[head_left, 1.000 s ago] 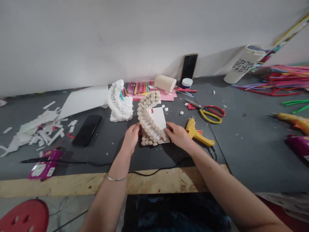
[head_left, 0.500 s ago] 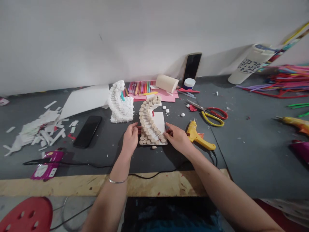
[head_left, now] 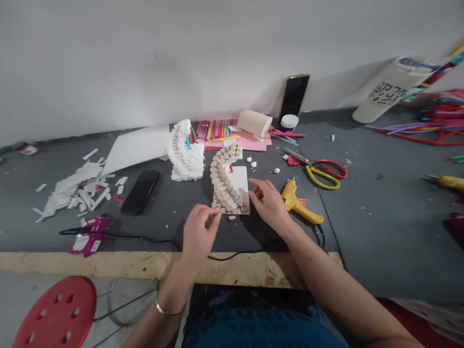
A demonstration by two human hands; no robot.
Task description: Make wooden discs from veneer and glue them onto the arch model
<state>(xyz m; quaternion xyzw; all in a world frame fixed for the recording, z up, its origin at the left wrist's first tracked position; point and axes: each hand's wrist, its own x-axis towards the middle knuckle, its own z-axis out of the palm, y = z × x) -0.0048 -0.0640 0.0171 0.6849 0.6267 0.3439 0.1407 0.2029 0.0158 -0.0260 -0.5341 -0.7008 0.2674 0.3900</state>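
Note:
A small model with a curved column of beige round slices (head_left: 224, 181) stands on a white square card base (head_left: 239, 180). Its shape resembles the white fluffy model (head_left: 186, 153) to its left, which has a teal piece on it. My left hand (head_left: 198, 231) is at the beige model's front left corner, thumb and index tips drawn together; whatever lies between them is too small to make out. By the card's right edge my right hand (head_left: 267, 200) has its fingers apart and holds nothing. One loose beige slice (head_left: 232, 218) lies in front of the base.
A yellow glue gun (head_left: 300, 203) and scissors (head_left: 319, 171) lie to the right. Left are a black phone (head_left: 140, 192), paper scraps (head_left: 78, 188) and a purple packet (head_left: 90, 236). Markers (head_left: 215, 129), a beige cylinder (head_left: 254, 123) and a white tumbler (head_left: 387, 92) are behind. A black cable (head_left: 145, 237) crosses the front.
My left hand has left the model's left side and come to its front left corner, fingertips closing together. My right fingers have come slightly off the card. The view has shifted a little.

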